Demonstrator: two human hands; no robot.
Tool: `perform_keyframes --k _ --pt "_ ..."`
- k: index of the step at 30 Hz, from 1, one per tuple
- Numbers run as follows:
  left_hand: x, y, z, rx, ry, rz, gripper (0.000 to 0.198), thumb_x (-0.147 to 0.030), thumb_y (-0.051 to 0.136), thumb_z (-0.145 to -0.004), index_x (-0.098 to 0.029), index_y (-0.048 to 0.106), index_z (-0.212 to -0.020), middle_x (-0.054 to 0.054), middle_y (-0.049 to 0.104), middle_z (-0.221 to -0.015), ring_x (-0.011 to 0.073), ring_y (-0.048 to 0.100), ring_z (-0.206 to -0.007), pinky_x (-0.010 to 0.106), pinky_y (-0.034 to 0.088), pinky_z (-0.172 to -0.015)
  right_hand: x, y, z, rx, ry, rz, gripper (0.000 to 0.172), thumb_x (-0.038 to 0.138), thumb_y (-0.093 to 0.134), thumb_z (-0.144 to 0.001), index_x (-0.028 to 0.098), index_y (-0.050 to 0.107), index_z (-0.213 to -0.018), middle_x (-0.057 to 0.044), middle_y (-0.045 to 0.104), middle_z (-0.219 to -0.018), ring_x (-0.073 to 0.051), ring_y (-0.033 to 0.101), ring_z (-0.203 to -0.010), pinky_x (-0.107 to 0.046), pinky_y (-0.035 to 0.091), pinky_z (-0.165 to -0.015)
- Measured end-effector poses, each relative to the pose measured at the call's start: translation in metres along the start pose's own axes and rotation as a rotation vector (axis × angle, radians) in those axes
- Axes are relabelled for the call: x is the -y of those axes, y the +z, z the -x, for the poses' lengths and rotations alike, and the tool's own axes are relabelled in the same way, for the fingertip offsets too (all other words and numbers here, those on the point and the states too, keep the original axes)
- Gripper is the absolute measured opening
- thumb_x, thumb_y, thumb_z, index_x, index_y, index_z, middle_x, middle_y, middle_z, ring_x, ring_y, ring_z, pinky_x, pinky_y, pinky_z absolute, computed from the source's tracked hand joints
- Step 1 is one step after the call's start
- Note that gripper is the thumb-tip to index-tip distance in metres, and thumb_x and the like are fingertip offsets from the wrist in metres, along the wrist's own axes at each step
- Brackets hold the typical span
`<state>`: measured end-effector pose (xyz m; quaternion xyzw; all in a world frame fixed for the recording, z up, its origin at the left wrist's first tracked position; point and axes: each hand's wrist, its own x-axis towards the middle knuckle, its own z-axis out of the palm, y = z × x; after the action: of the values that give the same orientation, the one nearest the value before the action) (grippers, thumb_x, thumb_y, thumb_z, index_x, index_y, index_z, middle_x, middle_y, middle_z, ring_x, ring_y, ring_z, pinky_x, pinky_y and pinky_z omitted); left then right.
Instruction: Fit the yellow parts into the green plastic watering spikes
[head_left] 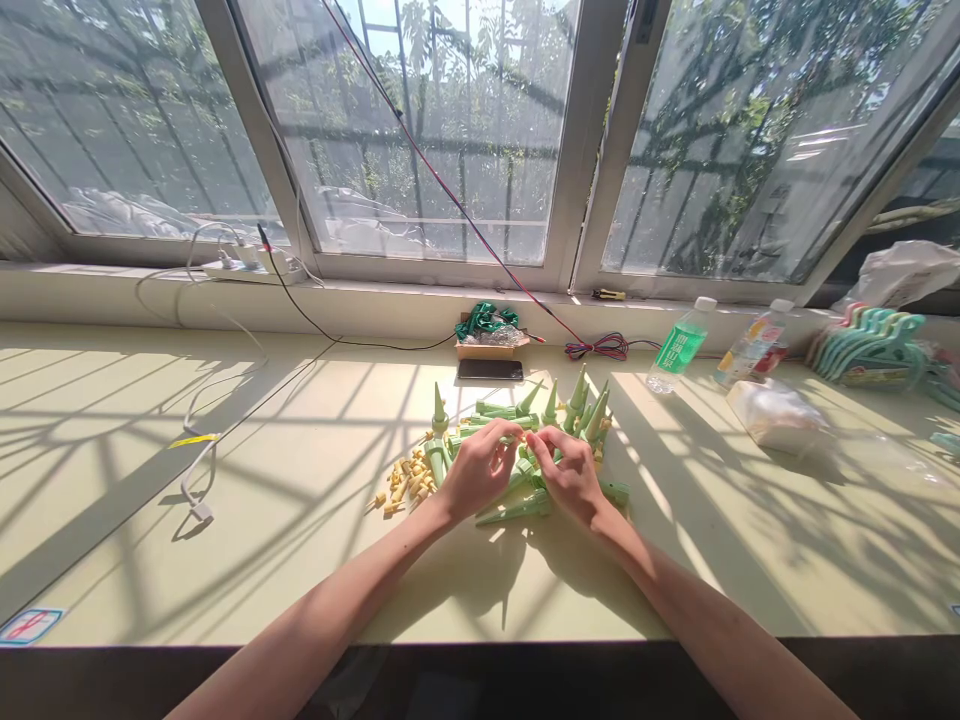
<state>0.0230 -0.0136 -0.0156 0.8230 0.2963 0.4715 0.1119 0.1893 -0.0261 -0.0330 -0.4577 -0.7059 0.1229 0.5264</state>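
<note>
My left hand [484,465] and my right hand [566,472] meet over a heap of green plastic parts, fingers pinched together at the tips. Whatever is between the fingertips is too small to make out. Green pointed cone pieces [577,400] stand at the back right of the heap, and another cone [439,408] stands at its left. Below my fingers lies a green spike-shaped piece [517,508] on its side. Small yellow pegs [411,478] are scattered in a pile left of my left hand. The hands hide part of the heap.
Behind the heap lie a black phone [490,370] and a small box [491,348] with green material in it. To the right are a green-labelled bottle [681,345], a second bottle [754,340] and several hangers [866,345]. A white cable [201,510] runs across the left side.
</note>
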Motion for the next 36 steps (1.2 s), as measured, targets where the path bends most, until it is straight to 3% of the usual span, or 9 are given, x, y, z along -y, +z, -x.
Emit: perform_keyframes --k 8,13,24,30,36 --pt "0.0080 0.0021 0.0023 -0.032 -0.041 -0.031 0.010 -0.013 0.048 -0.093 -0.016 0.057 -0.098 0.004 0.065 -0.091 0.0094 0.055 -0.060 0.023 0.046 -0.053 0.0099 -0.0044 -0.0002 0.043 -0.004 -0.020 0.017 0.033 0.059 -0.090 0.020 0.063 -0.100 -0.004 0.069 -0.085 -0.017 0.065 -0.073 -0.031 0.052 -0.071" --pt "0.0080 0.0033 0.0024 -0.033 -0.031 -0.024 0.012 -0.013 0.049 -0.092 -0.016 0.057 -0.099 0.004 0.065 -0.091 0.0095 0.055 -0.060 0.023 0.047 -0.054 0.0098 -0.0041 -0.0002 0.062 0.001 -0.041 0.016 0.031 0.058 -0.090 0.021 0.063 -0.101 -0.005 0.070 -0.092 -0.019 0.066 -0.077 -0.032 0.054 -0.073" --pt "0.0025 0.0017 0.0006 0.009 -0.011 -0.001 0.014 -0.010 0.047 -0.090 -0.017 0.059 -0.093 0.004 0.064 -0.088 0.0102 0.057 -0.063 0.023 0.045 -0.054 0.0065 -0.0030 -0.0003 0.068 0.022 -0.040 0.023 0.037 0.049 -0.095 0.020 0.063 -0.086 -0.002 0.068 -0.076 -0.016 0.061 -0.065 -0.028 0.048 -0.065" --pt "0.0017 0.0020 0.0012 0.019 -0.009 -0.006 0.015 -0.010 0.048 -0.088 -0.017 0.058 -0.096 0.004 0.065 -0.087 0.0108 0.057 -0.063 0.024 0.048 -0.056 0.0012 -0.0012 0.0008 0.075 0.007 -0.004 0.027 0.038 0.045 -0.098 0.021 0.060 -0.082 0.001 0.059 -0.063 -0.013 0.053 -0.054 -0.026 0.042 -0.056" --pt "0.0021 0.0021 0.0022 0.028 0.002 0.041 0.023 -0.009 0.049 -0.088 -0.017 0.062 -0.106 0.007 0.067 -0.100 0.0125 0.064 -0.073 0.023 0.053 -0.057 0.0042 -0.0023 0.0000 0.065 0.028 -0.012 0.031 0.040 0.043 -0.099 0.023 0.057 -0.076 0.001 0.058 -0.060 -0.014 0.050 -0.050 -0.030 0.044 -0.054"
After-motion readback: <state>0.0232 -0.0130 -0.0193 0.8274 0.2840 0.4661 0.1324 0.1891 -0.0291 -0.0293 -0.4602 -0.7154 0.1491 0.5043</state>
